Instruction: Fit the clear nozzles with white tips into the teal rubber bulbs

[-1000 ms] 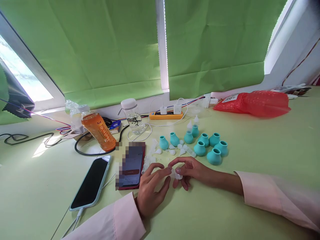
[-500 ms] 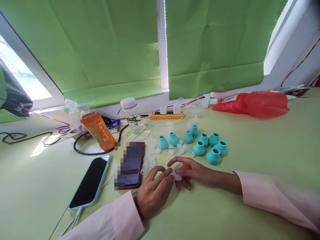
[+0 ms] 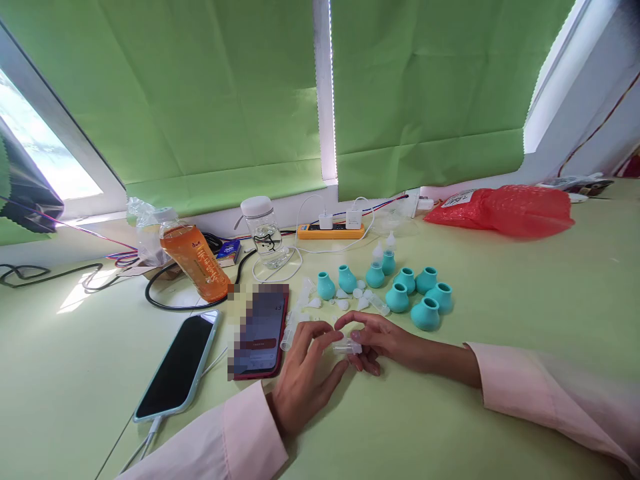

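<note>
A short clear plastic tube [image 3: 346,346] lies sideways between the thumb and fingers of my right hand [image 3: 385,338], which pinches it at its right end. Round the tube's other end, my left hand [image 3: 306,377] is spread, thumb and fingers apart; whether a fingertip touches the tube I cannot tell. Beyond the hands are loose white cone-shaped tips [image 3: 343,305] and another clear tube [image 3: 378,304]. Several teal rubber bulbs [image 3: 426,314] stand upright behind and to the right; two at the back carry white tips [image 3: 391,240]. More clear tubes [image 3: 287,335] are heaped beside my left hand.
A red-cased phone [image 3: 260,333] and a pale-blue-cased phone [image 3: 177,367] lie at left. Behind them stand an orange drink bottle [image 3: 197,263] and a clear jar [image 3: 267,233]. An orange power strip [image 3: 330,231] and a red plastic bag [image 3: 503,212] lie along the back.
My left fingers have spread and drawn back from the clear tube, so more of it shows. The right hand keeps its pinch, nearly in place.
</note>
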Tool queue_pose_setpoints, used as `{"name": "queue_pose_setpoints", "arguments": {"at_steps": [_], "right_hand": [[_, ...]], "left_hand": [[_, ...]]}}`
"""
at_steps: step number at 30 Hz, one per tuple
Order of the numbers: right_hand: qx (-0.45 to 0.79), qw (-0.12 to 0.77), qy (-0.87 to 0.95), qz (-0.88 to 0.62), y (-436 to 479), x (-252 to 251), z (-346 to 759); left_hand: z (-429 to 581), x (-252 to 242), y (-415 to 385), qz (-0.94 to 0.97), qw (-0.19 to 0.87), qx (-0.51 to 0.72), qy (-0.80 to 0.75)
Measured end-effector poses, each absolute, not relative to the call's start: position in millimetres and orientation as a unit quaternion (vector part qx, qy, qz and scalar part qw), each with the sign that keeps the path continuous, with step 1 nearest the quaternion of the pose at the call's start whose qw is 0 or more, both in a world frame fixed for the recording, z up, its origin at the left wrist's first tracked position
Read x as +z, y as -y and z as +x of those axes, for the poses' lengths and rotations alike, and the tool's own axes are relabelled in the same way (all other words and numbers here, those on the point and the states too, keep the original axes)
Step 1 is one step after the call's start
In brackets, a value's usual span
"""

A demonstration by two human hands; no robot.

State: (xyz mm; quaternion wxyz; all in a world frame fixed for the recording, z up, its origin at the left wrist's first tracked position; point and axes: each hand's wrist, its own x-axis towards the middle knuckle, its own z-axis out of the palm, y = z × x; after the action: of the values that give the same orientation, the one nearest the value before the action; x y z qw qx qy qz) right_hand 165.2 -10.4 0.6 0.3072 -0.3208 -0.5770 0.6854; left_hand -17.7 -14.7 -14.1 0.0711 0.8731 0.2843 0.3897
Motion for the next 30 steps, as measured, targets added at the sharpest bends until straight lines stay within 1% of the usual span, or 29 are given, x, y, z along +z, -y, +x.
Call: {"name": "queue_pose_setpoints", "arguments": {"at_steps": [4, 14, 20, 25, 27, 28, 30], "right_hand": [[0.688, 0.3, 0.581, -0.315, 9.9, -0.1, 165.4], [0.676, 0.304, 0.598, -0.305, 13.1, -0.9, 164.5], [0.667, 0.291, 0.617, -0.299, 12.2, -7.1, 166.2], [0.641, 0.293, 0.629, -0.329, 17.8, -7.3, 162.5], [0.596, 0.311, 0.646, -0.362, 22.1, -6.3, 162.0], [0.547, 0.324, 0.671, -0.381, 24.0, -5.4, 163.3], [0.378, 0.343, 0.754, -0.414, 26.1, -2.1, 170.7]], "left_hand": [[-18.3, -14.7, 13.7, 0.873, 0.061, 0.375, -0.306], [-17.4, -15.8, 10.8, 0.887, 0.086, 0.367, -0.267], [-15.9, -14.3, 12.8, 0.876, 0.116, 0.393, -0.257], [-18.1, -17.9, 11.4, 0.864, 0.113, 0.416, -0.259], [-19.3, -17.7, 10.6, 0.857, 0.121, 0.42, -0.272], [-19.7, -17.0, 10.4, 0.854, 0.127, 0.417, -0.284], [-20.2, -15.2, 10.6, 0.847, 0.141, 0.408, -0.309]]}}
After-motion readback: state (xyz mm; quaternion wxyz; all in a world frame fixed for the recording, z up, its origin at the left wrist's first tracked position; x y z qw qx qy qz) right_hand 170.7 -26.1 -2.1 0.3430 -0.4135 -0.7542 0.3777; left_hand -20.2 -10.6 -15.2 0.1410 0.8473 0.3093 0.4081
